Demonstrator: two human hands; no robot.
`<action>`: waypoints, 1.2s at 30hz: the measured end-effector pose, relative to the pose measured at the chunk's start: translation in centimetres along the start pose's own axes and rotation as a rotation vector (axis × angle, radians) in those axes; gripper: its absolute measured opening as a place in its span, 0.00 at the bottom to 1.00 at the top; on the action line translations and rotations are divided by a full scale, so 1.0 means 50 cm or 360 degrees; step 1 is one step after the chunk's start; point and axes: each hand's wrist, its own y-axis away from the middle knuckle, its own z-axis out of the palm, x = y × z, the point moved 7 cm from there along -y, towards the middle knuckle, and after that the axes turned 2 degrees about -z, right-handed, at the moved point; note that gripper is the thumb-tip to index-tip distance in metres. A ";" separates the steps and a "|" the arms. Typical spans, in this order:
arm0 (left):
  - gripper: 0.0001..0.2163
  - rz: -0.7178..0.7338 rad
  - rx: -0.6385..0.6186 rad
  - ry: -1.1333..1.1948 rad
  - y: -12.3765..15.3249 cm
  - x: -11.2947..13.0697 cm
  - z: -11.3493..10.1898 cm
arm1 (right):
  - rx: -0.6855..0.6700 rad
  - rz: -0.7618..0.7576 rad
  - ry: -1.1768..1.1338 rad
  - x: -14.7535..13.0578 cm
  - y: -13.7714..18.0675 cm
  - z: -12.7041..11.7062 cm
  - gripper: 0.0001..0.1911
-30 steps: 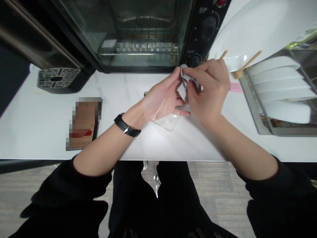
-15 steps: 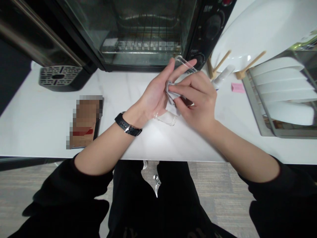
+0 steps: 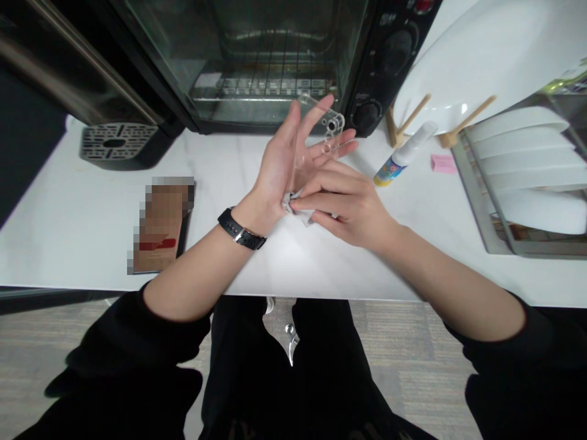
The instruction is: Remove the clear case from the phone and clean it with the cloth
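Note:
My left hand (image 3: 287, 162) lies palm up over the white counter (image 3: 82, 226), fingers spread, with a clear phone case (image 3: 326, 125) resting on the palm and fingers. The case's camera cutout shows near my fingertips. My right hand (image 3: 342, 205) pinches a small grey cloth (image 3: 293, 205) and presses it on the lower end of the case, close to my left wrist. A black watch (image 3: 241, 230) sits on my left wrist.
A black toaster oven (image 3: 275, 55) stands at the back. A small spray bottle (image 3: 403, 153) lies right of my hands, beside a pink note (image 3: 443, 163). White plates stand in a rack (image 3: 477, 201) at right. A brown phone-sized object (image 3: 160, 223) lies left; a black grille (image 3: 114, 137) behind it.
My right hand slid the cloth down the case from the fingertip end toward my left wrist. My left fingers opened flat, and the spray bottle came into view.

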 end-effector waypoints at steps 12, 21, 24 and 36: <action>0.30 0.0220 -0.0119 0.0019 0.022 0.050 0.013 | -0.0003 0.0128 0.0360 0.025 0.009 -0.019 0.10; 0.31 0.0097 -0.0199 -0.0094 0.020 0.027 0.037 | 0.0176 0.0254 0.0864 0.033 0.012 -0.043 0.09; 0.31 0.0078 -0.0265 -0.0085 0.022 0.017 0.051 | 0.0247 0.0282 0.0948 0.035 0.011 -0.057 0.11; 0.30 -0.0222 -0.0428 -0.0309 0.031 -0.028 0.059 | 0.0566 0.0354 0.1068 0.043 0.010 -0.131 0.13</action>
